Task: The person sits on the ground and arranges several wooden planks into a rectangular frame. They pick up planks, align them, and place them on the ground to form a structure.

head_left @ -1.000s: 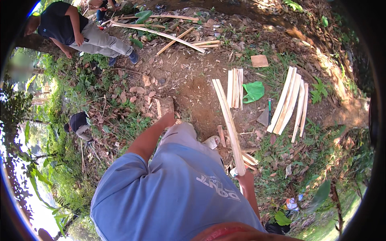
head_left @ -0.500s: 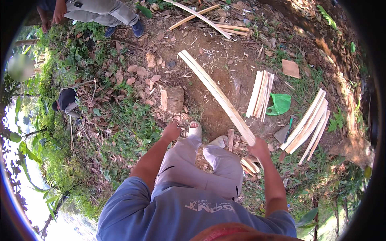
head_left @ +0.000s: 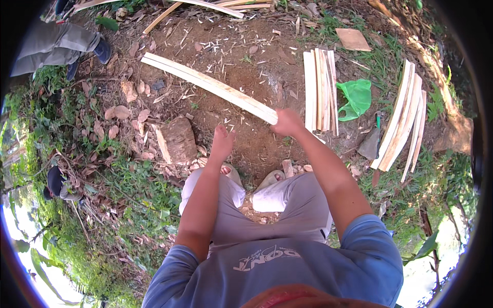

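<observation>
Fingers of the left hand [head_left: 223, 143] are angled so that I cannot tell how wide they stand; a cut log [head_left: 179, 139] sits at its nine o'clock. Over the feed I see the right hand [head_left: 288, 123] closed around the near end of a length of pale split wood [head_left: 210, 85], pointing toward ten. Beyond, wooden strips [head_left: 319, 92] lie between one and two o'clock, a green plastic bag [head_left: 359, 95] just beside them.

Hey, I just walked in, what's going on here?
A person's right hand grips one end of a long, narrow, pale wooden piece above bare brown soil. The left hand is nearby, apart from it and seemingly empty. To the right lie a row of pale wooden strips, a crumpled bright green plastic bag and more strips. A rough brown log block sits left.
</observation>
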A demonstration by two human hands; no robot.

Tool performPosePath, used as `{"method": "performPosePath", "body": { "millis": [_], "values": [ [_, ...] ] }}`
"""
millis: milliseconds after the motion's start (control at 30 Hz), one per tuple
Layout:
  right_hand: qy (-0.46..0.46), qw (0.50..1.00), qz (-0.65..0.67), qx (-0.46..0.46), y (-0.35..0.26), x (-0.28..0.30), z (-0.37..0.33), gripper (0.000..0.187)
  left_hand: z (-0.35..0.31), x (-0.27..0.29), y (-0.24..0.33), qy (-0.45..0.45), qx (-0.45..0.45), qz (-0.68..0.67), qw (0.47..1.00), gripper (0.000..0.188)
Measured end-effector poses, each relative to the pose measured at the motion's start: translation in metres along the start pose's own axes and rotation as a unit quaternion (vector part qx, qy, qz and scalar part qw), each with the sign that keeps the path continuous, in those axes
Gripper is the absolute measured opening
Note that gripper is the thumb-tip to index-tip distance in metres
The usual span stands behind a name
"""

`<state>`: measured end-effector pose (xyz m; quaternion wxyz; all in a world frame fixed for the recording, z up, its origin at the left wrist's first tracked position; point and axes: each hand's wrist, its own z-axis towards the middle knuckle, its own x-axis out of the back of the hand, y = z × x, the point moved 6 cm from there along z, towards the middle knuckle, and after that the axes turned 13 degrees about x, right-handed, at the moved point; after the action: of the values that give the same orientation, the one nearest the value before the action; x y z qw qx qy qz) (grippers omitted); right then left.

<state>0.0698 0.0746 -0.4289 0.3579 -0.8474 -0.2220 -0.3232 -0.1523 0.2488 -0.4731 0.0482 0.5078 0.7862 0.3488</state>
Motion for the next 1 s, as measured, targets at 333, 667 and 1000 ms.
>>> {"method": "performPosePath", "body": {
  "millis": [333,667,1000],
  "values": [
    [0.073,0.995,0.017,0.061,0.032,-0.058,0.093,0.049,0.131,-0.037,0.050,-0.062,0.118,-0.018,0.991,0.068],
    [0.057,0.995,0.075,0.015,-0.006,-0.075,0.052,0.042,0.135,-0.040,0.033,-0.147,0.129,-0.239,0.951,0.033],
    [0.099,0.990,0.093,0.033,-0.016,-0.056,0.039,0.073,0.153,-0.045,0.036,-0.155,0.067,-0.230,0.958,0.032]
  ]
}}
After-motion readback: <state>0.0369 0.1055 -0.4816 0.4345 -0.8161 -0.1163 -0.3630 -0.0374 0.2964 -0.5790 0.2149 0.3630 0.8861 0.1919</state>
